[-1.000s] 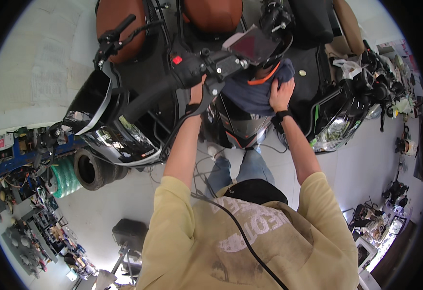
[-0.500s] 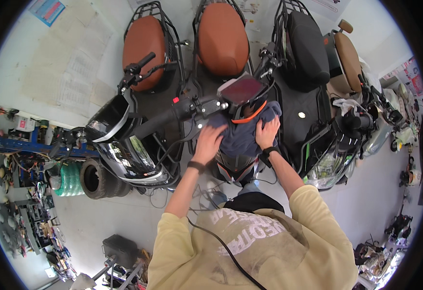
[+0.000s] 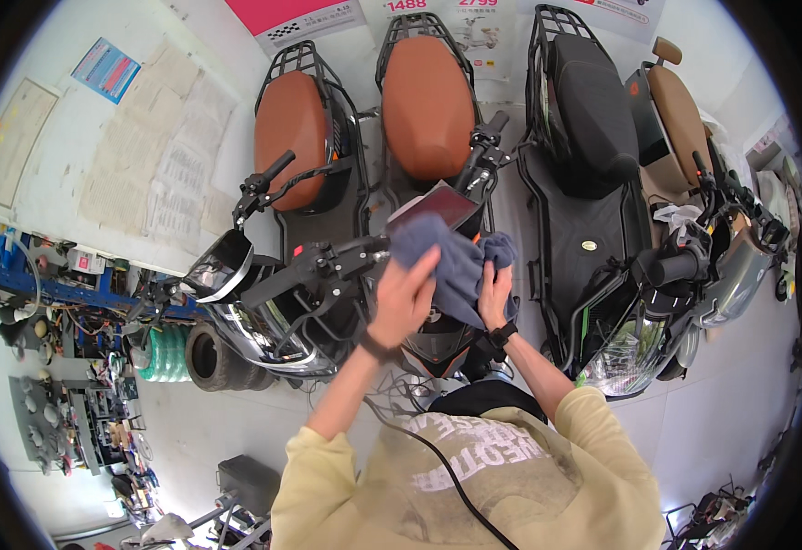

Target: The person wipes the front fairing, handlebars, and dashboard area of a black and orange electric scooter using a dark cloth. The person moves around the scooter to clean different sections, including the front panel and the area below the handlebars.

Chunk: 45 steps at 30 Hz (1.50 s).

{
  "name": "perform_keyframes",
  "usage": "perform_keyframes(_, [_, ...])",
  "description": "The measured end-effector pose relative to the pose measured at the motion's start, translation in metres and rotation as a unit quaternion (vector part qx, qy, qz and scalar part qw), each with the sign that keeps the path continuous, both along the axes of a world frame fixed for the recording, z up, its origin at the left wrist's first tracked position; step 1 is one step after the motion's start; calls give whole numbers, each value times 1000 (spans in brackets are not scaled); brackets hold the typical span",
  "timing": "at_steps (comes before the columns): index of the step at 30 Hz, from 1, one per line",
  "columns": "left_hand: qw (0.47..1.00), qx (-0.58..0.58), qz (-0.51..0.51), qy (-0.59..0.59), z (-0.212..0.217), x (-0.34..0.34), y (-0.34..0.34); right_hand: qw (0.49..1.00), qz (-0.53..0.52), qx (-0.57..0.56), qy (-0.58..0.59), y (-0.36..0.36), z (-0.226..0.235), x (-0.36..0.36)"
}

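Note:
A dark blue-grey cloth is bunched over the front of the middle electric scooter, just below its screen. My left hand, smeared by motion, grips the cloth's left side, which is raised off the scooter. On the other side my right hand has its fingers closed round the cloth's right edge, with part of it bunched above them. Handlebar grips stick out on both sides of the screen. The cloth hides most of the scooter's upper front panel.
Another scooter with a brown seat stands close on the left. To the right is one with a black seat, then a tan-seated one. Tyres and a blue shelf are at the left. Cables lie by my feet.
The cloth has come up off the front panel and is now bunched in my hands. My left hand has risen with it, and my right hand has closed on its edge. The view has shifted.

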<state>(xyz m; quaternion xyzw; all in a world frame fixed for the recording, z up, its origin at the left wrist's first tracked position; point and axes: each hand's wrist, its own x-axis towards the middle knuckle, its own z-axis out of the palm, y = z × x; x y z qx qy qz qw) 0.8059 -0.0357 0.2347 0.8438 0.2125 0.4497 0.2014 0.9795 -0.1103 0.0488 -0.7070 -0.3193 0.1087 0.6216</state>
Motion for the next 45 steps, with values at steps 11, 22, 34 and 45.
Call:
perform_keyframes(11, [826, -321, -50, 460, 10, 111, 110, 957, 155, 153, -189, 38, 127, 36])
perform_keyframes(22, [847, -63, 51, 526, 7, 72, 79, 845, 229, -72, -479, 109, 145, 65])
perform_keyframes(34, [909, 25, 17, 416, 31, 48, 45, 982, 117, 47, -142, 113, 146, 58])
perform_keyframes(45, [917, 186, 28, 352, -2, 50, 34, 940, 163, 52, -296, 133, 110, 101])
